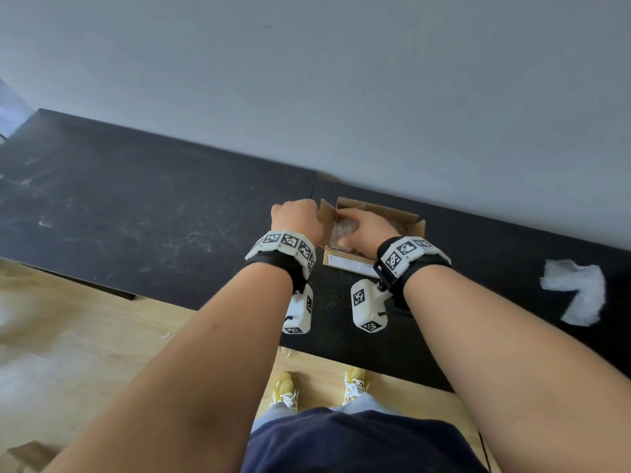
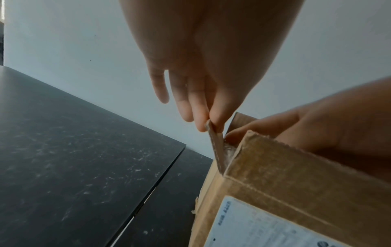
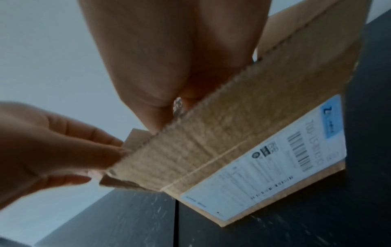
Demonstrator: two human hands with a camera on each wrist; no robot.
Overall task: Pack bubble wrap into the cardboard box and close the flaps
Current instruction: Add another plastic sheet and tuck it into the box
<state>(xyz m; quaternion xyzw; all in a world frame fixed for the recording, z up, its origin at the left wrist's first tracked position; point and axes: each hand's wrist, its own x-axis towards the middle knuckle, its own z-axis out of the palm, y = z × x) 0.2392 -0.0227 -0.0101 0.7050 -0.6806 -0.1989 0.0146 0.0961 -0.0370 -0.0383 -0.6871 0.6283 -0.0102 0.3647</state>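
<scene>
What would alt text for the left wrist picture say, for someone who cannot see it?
Seen from the wrist, the left hand pinches the top edge of an upright side flap of an open cardboard box. The right hand reaches down into the box from the right. The box, bearing a white shipping label, stands on a scuffed black table before a pale wall.

Right hand's fingers (image 1: pixel 345 241) and most bubble wrap (image 1: pixel 343 227) hidden inside cardboard box (image 1: pixel 351 262).

A small brown cardboard box (image 1: pixel 355 264) stands upright on the black table, flaps raised, a white shipping label (image 3: pixel 273 162) on its near wall. Clear bubble wrap (image 1: pixel 345 228) (crumpled, glossy) sits inside, at the left.
</scene>
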